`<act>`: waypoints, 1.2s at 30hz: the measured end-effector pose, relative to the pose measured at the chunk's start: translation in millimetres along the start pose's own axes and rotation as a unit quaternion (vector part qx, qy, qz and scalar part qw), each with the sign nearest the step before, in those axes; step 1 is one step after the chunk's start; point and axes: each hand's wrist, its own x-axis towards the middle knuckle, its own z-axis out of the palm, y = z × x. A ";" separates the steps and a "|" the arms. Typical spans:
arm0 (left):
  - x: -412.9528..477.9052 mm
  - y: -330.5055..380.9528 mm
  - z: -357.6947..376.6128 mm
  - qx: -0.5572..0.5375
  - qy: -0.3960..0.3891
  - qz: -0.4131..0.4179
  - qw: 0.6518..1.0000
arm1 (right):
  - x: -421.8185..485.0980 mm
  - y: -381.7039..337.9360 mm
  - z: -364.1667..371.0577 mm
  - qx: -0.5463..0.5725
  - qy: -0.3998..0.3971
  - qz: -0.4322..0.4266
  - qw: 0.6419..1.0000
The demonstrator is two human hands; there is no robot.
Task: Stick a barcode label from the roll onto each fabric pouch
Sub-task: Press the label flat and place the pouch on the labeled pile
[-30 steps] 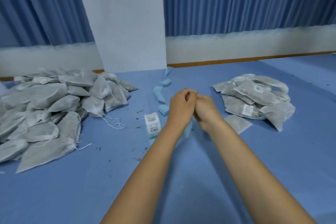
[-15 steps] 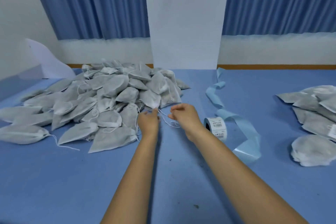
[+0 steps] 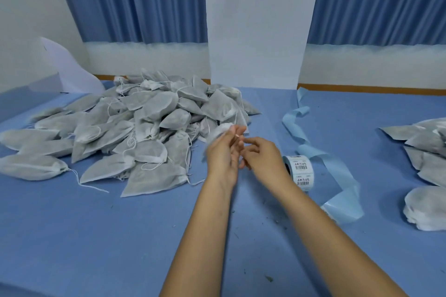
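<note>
A person's left hand [image 3: 223, 155] is gripping a motion-blurred fabric pouch [image 3: 218, 131] above the blue table [image 3: 96, 236]; the right hand [image 3: 264, 160] is curling its fingers against the left fingertips, though I cannot tell whether it is pinching anything; the barcode label roll [image 3: 300, 172] is standing just beside the right hand, trailing a blue backing strip [image 3: 335, 169]; a large pouch heap [image 3: 135, 128] is lying left, a smaller pile [image 3: 427, 152] right.
</note>
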 end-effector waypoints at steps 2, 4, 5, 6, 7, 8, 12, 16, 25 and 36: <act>-13.2 2.9 5.7 0.037 0.002 0.029 0.999 | -6.1 -0.1 -13.6 -0.019 0.005 -0.019 1.000; -22.5 4.7 7.0 0.130 0.008 0.064 0.989 | -13.3 -1.6 -28.1 -0.021 0.024 -0.033 0.999; -27.4 3.6 6.9 0.194 0.013 0.087 0.977 | -16.7 -2.0 -35.2 -0.029 0.031 -0.043 0.998; -31.4 0.3 5.9 0.275 0.032 0.125 0.953 | -19.5 -2.3 -42.2 -0.040 0.036 -0.054 0.997; -34.1 -4.7 3.5 0.371 0.066 0.189 0.907 | -22.3 -3.0 -48.9 -0.052 0.042 -0.065 0.996; -36.7 -9.5 1.1 0.460 0.113 0.282 0.834 | -24.7 -4.1 -54.9 -0.062 0.048 -0.077 0.994; -41.0 -30.1 1.8 0.560 -0.040 0.510 0.652 | -31.2 -7.8 -72.0 -0.086 0.058 -0.140 0.985; -37.8 -49.8 14.2 0.527 -0.084 0.437 0.724 | -31.6 -1.8 -90.9 -0.085 0.081 -0.155 0.981; -32.3 -67.9 23.2 0.492 -0.206 0.336 0.776 | -24.0 24.0 -112.8 -0.021 0.096 -0.235 0.967; -35.6 -49.9 16.8 0.315 -0.201 0.254 0.892 | -19.3 50.4 -127.2 0.055 0.204 -0.143 0.967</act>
